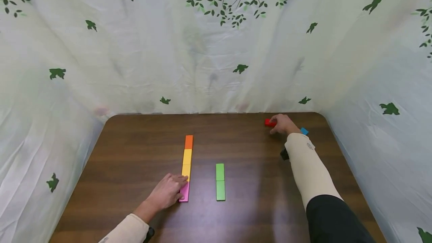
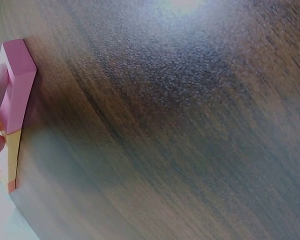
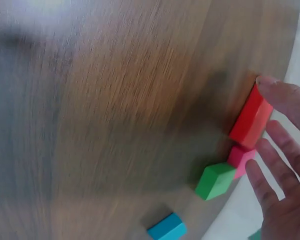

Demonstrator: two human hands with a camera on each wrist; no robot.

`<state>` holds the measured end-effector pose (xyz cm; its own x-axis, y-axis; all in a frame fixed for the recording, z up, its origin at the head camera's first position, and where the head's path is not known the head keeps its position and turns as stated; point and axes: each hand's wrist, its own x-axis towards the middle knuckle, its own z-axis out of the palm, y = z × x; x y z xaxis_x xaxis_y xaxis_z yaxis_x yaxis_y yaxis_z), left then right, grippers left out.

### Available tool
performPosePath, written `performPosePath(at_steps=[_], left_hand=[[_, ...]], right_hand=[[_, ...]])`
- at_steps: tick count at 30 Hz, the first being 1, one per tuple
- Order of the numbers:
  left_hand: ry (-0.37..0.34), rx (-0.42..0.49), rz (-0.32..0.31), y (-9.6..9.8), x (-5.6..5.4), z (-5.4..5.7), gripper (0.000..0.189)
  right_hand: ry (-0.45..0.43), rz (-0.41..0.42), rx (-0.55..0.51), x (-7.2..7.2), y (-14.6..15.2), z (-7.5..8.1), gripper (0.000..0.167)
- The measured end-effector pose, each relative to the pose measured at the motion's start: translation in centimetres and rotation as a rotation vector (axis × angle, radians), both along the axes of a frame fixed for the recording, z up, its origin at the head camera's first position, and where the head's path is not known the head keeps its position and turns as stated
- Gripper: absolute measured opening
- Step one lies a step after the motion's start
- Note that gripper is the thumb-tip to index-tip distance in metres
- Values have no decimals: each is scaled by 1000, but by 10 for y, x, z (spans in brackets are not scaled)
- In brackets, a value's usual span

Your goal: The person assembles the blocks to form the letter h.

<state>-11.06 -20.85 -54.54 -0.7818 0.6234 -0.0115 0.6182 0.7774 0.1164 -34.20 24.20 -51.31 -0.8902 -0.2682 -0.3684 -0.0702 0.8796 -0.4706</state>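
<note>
On the left, my left hand (image 1: 167, 191) rests on a row of blocks, its fingertips and thumb touching the pink block (image 1: 185, 192) near where it meets a yellow block (image 1: 187, 156). An orange block (image 1: 189, 141) tops this row at the far end. At the back right, my right hand (image 1: 285, 124) reaches over a red block (image 1: 267, 122). The right wrist view shows the thumb at one end of the red block (image 3: 251, 120), with the other fingers spread beside it. A small pink block (image 3: 241, 159) and a green block (image 3: 215, 181) lie close to those fingers.
Two green blocks (image 1: 220, 190) stand end to end mid-table, right of the row. A blue block (image 1: 304, 131) lies by my right wrist. The brown table (image 1: 135, 160) meets a leaf-patterned white cloth (image 1: 202, 78) at its back edge.
</note>
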Motion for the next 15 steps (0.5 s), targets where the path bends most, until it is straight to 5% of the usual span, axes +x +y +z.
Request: performPosePath(at_steps=[4,15], left_hand=[[10,6,-13,0,-1,2,37],[-4,4,-10,0,0,1,37]], right_hand=[[-1,-58,28,-3,7,-4,53],[37,-35,73,-8,8,-22,56]])
